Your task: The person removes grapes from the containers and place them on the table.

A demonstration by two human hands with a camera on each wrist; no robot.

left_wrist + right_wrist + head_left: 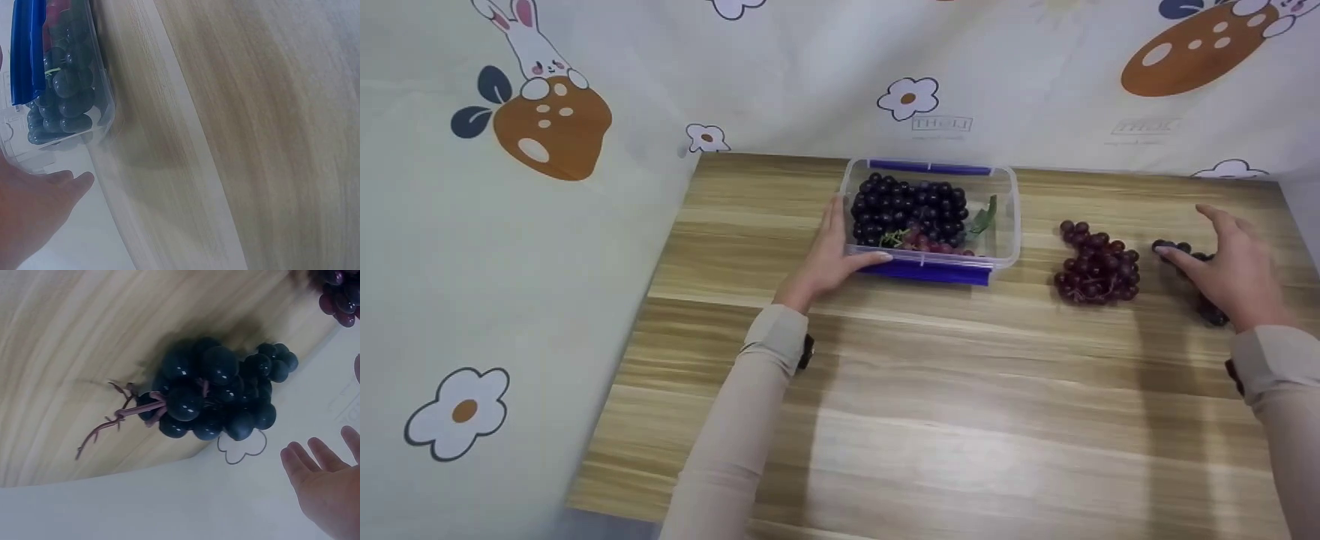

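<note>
A clear plastic food container (1010, 225) with blue latches stands at the back of the table. Black grapes (911, 206), some red grapes (934, 244) and a green leaf (982, 217) lie inside. My left hand (832, 259) holds its near left corner, thumb along the front rim and fingers against the left side. At the right, my right hand (1237, 266) hovers with spread fingers over a bunch of black grapes (208, 394) with a brown stem; in the head view the hand partly hides it. A bunch of red grapes (1097, 266) lies between container and right hand.
The wood-grain table (930, 390) meets a patterned cloth wall (810, 90) along its back edge and left side. The container's front blue latch (922, 271) hangs outward over the table.
</note>
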